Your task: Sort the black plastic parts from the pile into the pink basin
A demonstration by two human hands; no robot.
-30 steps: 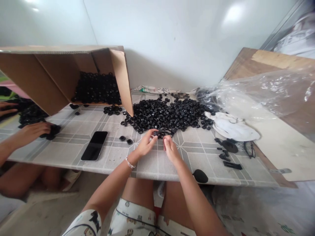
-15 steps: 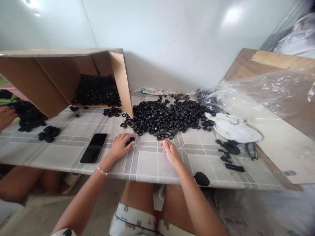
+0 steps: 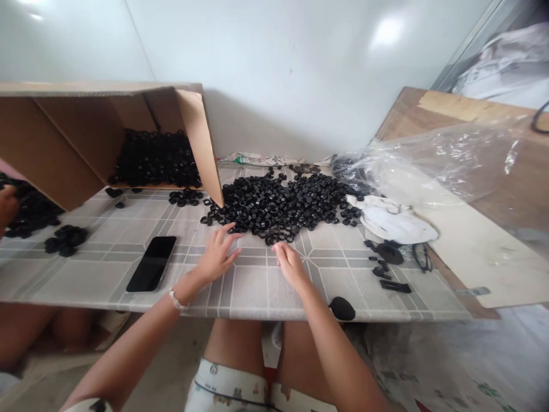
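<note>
A heap of small black rings (image 3: pixel 283 203), plastic-looking, lies on the checked tablecloth in front of me. My left hand (image 3: pixel 218 253) reaches to the heap's near left edge, fingers spread and thumb apart, with no ring visibly gripped. Just right of it, my right hand (image 3: pixel 288 264) rests close to the heap's front edge. Its fingers are curled together, and whatever they may hold is hidden. A black phone (image 3: pixel 151 264) lies on the cloth left of my left hand.
A cardboard box (image 3: pixel 210 151) on its side holds many black rings. Small clusters of black pieces (image 3: pixel 66 240) lie at left, near another person's hand (image 3: pixel 7 207). At right are a white cloth (image 3: pixel 397 220), clear plastic (image 3: pixel 463 166) and black parts (image 3: pixel 395 286).
My left hand has lifted off the few black rings beside it and moved forward to the heap, fingers spreading. My right hand stays nearly in place. The view has turned slightly right.
</note>
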